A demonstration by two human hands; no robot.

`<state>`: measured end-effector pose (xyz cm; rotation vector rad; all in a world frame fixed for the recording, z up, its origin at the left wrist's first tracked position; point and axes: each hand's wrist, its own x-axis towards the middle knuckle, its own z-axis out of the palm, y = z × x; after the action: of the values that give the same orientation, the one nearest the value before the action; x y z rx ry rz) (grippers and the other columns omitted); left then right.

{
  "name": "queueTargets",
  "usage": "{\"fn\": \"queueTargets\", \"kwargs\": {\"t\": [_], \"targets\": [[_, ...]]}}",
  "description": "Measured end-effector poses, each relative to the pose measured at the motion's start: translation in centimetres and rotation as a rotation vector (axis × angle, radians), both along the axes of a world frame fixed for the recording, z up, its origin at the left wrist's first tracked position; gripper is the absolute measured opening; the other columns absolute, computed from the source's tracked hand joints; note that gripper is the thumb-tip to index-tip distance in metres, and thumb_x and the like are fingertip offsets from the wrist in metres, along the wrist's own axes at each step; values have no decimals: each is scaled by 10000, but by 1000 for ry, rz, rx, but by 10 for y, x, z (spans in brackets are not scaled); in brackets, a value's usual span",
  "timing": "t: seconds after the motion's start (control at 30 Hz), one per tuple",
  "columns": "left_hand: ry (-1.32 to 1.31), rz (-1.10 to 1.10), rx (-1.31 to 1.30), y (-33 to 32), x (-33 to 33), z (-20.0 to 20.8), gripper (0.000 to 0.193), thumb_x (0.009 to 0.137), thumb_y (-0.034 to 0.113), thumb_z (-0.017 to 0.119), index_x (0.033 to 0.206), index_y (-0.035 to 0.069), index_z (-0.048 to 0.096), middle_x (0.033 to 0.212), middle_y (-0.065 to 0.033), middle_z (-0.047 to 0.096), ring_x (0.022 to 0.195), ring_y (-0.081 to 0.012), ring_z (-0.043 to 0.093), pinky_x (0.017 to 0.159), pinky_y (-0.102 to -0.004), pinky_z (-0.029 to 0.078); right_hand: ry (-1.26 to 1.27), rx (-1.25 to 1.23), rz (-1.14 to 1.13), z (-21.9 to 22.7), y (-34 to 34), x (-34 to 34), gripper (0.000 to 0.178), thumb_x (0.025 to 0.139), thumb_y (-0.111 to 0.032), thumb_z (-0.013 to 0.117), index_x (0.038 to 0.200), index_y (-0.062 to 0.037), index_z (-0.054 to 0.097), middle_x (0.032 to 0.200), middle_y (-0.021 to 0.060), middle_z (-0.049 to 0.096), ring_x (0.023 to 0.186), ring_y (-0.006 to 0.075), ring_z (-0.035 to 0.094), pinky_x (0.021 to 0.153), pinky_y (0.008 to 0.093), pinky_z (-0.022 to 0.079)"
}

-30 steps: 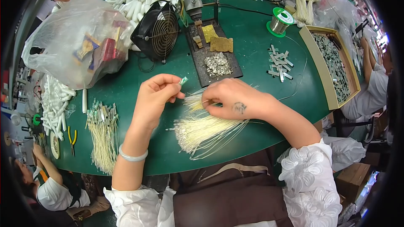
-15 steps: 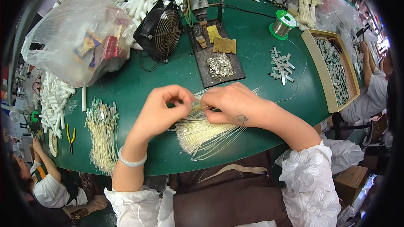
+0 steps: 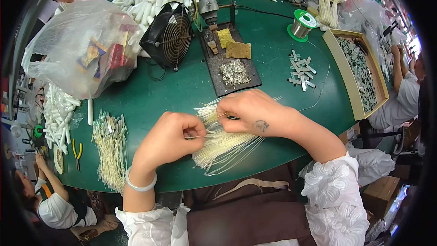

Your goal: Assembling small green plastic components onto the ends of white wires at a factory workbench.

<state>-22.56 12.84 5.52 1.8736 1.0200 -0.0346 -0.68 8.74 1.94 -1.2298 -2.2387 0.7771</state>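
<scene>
A thick bundle of thin cream wires (image 3: 223, 150) lies on the green table in front of me. My right hand (image 3: 252, 111) rests over the bundle's far part, its thumb and fingers pinched on thin wire. At the bundle's left edge, my left hand (image 3: 175, 136) is closed in a pinch. A thin strand seems to show by its fingertips, but the fingers hide most of what they hold. Farther left lies a second wire bundle (image 3: 109, 150), with small metallic strips attached at its far end.
Beyond my hands stands a soldering stand (image 3: 232, 64) with sponges and solder scraps. Around it are a black fan (image 3: 170, 36), a solder spool (image 3: 301, 26), loose metal strips (image 3: 301, 70), a box of strips (image 3: 348, 77), yellow-handled pliers (image 3: 77, 155), a plastic bag (image 3: 82, 50) and white tubes (image 3: 59, 114).
My left hand has moved down toward me, from beside my right fingertips to the bundle's left edge. My right hand stays nearly in place. The view has shifted slightly.
</scene>
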Motion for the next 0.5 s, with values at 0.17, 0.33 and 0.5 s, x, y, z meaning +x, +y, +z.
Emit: {"fn": "queueTargets", "kwargs": {"t": [0.17, 0.33, 0.5], "targets": [[-120, -94, 251, -10, -14, -2, 87, 649, 26, 675, 733, 14, 657, 878, -100, 684, 788, -204, 640, 710, -297, 493, -7, -21, 4, -1, 0, 2, 113, 754, -137, 630, 804, -43, 592, 706, 100, 594, 645, 297, 591, 584, 374, 458], [-353, -132, 682, -13, -4, 2, 110, 657, 29, 669, 762, 4, 648, 823, -103, 679, 745, -254, 644, 701, -305, 500, 98, -91, 18, 4, -1, -5, 122, 768, -157, 632, 797, -47, 587, 632, 80, 526, 562, 254, 525, 546, 360, 415], [-247, 32, 359, -23, 10, 7, 94, 656, 28, 663, 746, 3, 650, 720, -94, 650, 659, -186, 606, 622, -279, 471, 141, -172, 49, 7, -1, -2, 132, 774, -169, 635, 805, -48, 592, 601, 63, 489, 534, 207, 479, 523, 340, 388]]}}
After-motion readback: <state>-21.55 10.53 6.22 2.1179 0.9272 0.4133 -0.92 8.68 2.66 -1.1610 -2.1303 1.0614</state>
